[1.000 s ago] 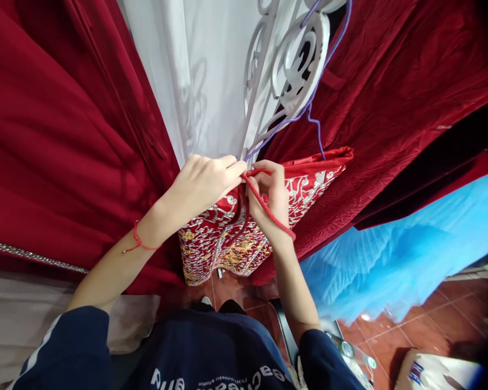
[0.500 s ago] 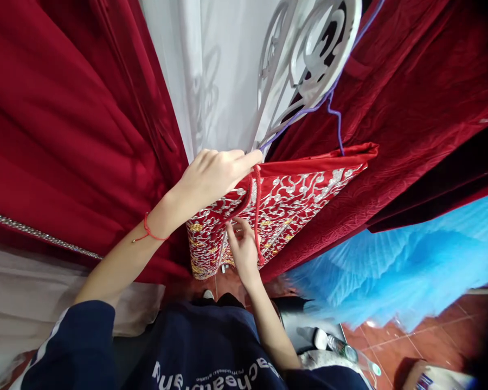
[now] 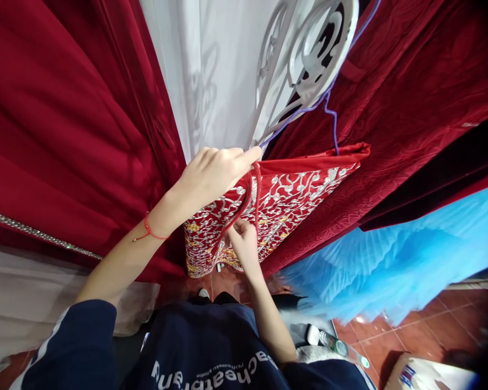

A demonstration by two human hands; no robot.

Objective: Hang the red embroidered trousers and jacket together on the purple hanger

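Pinching a strand of the red cord [image 3: 258, 189] in the grip of the right hand [image 3: 244, 241], low against the embroidered red skirt [image 3: 278, 203]; clasping with the left hand [image 3: 217, 170], near the cord's top, its waistband [image 3: 309, 161], hung on a purple wire hanger [image 3: 335, 130] near white scrollwork [image 3: 347, 46] and deep-red drapery [image 3: 65, 135], above terracotta floor tiles [image 3: 423, 333].

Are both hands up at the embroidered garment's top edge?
No, only the left hand is there; the right hand is lower, by the red cord.
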